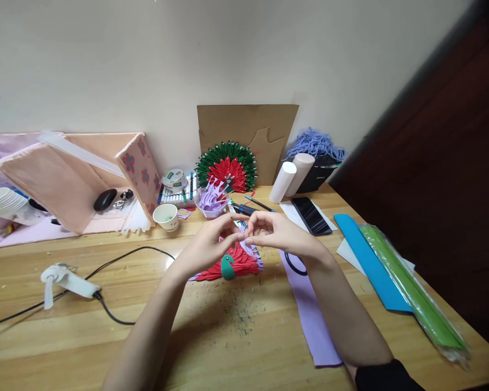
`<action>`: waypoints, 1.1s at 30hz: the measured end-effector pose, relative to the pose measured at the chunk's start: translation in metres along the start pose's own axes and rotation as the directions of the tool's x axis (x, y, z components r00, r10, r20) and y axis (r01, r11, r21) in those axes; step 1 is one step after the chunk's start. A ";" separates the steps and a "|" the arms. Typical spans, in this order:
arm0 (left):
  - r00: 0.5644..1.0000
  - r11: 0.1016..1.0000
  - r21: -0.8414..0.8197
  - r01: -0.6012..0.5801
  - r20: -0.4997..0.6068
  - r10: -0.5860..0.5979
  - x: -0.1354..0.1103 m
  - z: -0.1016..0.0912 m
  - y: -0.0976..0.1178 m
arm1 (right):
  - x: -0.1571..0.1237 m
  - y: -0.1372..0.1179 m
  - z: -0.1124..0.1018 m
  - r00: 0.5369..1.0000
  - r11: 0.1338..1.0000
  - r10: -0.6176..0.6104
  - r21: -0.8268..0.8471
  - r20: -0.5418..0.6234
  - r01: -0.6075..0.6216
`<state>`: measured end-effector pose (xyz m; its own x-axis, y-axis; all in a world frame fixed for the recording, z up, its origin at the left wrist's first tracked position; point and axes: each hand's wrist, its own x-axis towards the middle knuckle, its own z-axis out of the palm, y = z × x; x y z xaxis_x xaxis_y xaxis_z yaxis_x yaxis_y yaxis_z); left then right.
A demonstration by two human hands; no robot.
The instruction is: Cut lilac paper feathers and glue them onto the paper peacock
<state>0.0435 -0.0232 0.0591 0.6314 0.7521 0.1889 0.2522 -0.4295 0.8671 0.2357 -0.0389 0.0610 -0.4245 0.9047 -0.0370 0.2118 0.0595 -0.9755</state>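
My left hand [212, 241] and my right hand [275, 232] meet fingertip to fingertip above the table, each with thumb and forefinger closed in a pinch. Whatever lies between the fingertips is too small to make out. Just below them rests a fan-shaped craft piece of red petals [244, 262] with purple tips at its edge. A green curved piece [227, 267] with a small dark dot sits on its front. Part of the craft piece is hidden behind my hands. Beneath my right forearm runs a long purple felt strip [309, 320], with a black loop [295, 264] beside the wrist.
A glue gun [71, 279] with its cord lies left. Behind are a paper cup [166, 217], a bowl of purple cut pieces [212, 203], markers [179, 190], and a green-and-red fan [228, 168] against cardboard [244, 122]. A phone [311, 214] and green wrapped sheets [407, 288] lie right.
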 end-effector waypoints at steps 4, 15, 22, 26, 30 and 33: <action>1.000 0.999 0.037 -0.016 0.023 0.015 0.001 0.002 -0.003 | 0.003 0.004 0.003 1.000 1.000 -0.002 -0.006 -0.009 0.002; 0.993 0.971 0.233 0.051 -0.112 -0.025 0.003 -0.009 -0.014 | 0.010 0.036 -0.012 0.981 0.994 0.102 0.044 -0.164 -0.096; 0.991 0.953 0.290 0.087 -0.125 -0.053 0.002 -0.021 -0.018 | 0.023 0.111 -0.017 0.874 0.932 0.302 0.311 -0.381 -0.187; 0.990 0.948 0.306 0.090 -0.127 -0.053 0.002 -0.023 -0.016 | 0.029 0.128 -0.010 0.849 0.923 0.337 0.319 -0.407 -0.213; 0.991 0.944 0.316 0.096 -0.120 -0.060 0.003 -0.026 -0.017 | 0.033 0.131 -0.011 0.839 0.928 0.339 0.296 -0.425 -0.225; 0.981 0.929 0.331 0.168 -0.153 -0.123 0.003 -0.024 -0.022 | 0.029 0.119 -0.010 0.853 0.941 0.306 0.272 -0.424 -0.202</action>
<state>0.0222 0.0008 0.0516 0.4763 0.8666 0.1490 0.5830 -0.4381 0.6843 0.2575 -0.0009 -0.0539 0.0755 0.9684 -0.2378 0.0456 -0.2416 -0.9693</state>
